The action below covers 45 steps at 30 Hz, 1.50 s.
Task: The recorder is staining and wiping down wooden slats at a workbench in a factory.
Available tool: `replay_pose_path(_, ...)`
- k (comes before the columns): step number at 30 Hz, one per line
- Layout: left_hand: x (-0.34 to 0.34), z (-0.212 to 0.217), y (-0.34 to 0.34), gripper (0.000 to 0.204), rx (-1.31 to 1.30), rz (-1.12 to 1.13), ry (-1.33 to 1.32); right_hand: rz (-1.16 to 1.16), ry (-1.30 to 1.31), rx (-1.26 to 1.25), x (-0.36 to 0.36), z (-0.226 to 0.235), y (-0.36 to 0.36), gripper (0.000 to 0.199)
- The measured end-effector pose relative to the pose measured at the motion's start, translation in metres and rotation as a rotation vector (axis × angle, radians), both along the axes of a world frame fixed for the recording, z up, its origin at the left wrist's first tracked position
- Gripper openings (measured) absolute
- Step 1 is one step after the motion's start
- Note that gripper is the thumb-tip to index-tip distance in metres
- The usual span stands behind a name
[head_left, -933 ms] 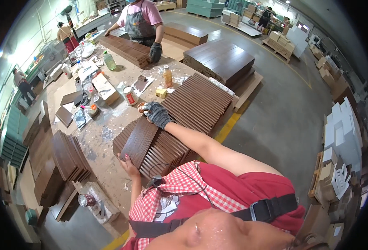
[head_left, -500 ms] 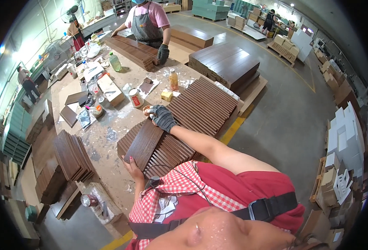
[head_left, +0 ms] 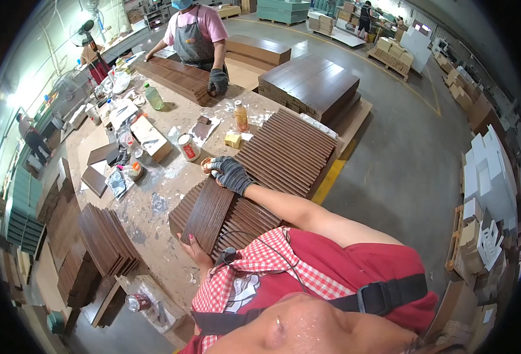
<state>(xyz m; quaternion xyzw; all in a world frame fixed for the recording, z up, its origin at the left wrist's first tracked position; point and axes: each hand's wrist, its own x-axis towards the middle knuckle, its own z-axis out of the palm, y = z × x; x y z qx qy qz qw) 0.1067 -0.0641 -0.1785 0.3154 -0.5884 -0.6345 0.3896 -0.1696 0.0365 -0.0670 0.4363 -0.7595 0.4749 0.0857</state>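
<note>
A dark brown wood-grain board (head_left: 208, 210) lies slantwise across a row of brown slats standing on edge (head_left: 254, 216). My left hand (head_left: 196, 252), bare with painted nails, grips its near end, with the thumb on top. At the far end my right hand (head_left: 229, 174), in a grey knitted glove, is closed with its fingers curled. A small tan-and-white patch shows at its fingertips; whether this is a held thing or part of the glove I cannot tell. Beyond that hand is a second row of ridged brown slats (head_left: 287, 152).
On the stained worktable (head_left: 154, 221) stand a white-and-red can (head_left: 188, 147), a yellow block (head_left: 232, 140), an amber bottle (head_left: 241, 116) and a green bottle (head_left: 153, 97). Stacked boards (head_left: 108, 241) are at left. Across the table, a gloved co-worker (head_left: 198, 38) handles long brown boards (head_left: 175, 81).
The whole view has shifted slightly. Both hands keep almost the same place on the board, which has hardly moved on the slats.
</note>
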Motion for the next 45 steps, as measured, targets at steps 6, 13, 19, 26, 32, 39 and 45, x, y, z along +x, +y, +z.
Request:
replay_pose_path(6, 0.003, 0.025, 0.011, 0.069, 0.008, -0.009, -0.118, 0.016, 0.04, 0.11, 0.0, 0.002, 0.0, 0.022)
replay_pose_path(13, 0.002, 0.023, 0.015, 0.067, -0.091, -0.011, -0.162, 0.026, 0.18, 0.403, 0.038, -0.009, -0.02, 0.027)
replay_pose_path(19, -0.006, 0.015, 0.019, 0.063, -0.058, -0.011, -0.085, 0.473, 0.048, 0.154, 0.129, 0.002, -0.022, 0.028)
replay_pose_path(26, 0.004, 0.019, 0.02, 0.058, -0.187, 0.047, -0.125, 0.191, 0.346, 0.381, 0.034, 0.002, -0.01, 0.027)
replay_pose_path(32, 0.021, 0.034, 0.009, 0.055, -0.101, -0.007, -0.225, 0.132, -0.112, 0.33, -0.044, -0.03, 0.0, 0.034)
replay_pose_path(39, 0.012, 0.041, 0.012, 0.095, -0.175, 0.051, -0.323, 0.074, -0.777, 0.035, -0.046, -0.029, 0.003, 0.031)
replay_pose_path(45, 0.005, 0.061, 0.025, 0.096, -0.273, 0.028, -0.406, 0.057, -1.174, -0.27, -0.089, -0.037, 0.02, 0.031)
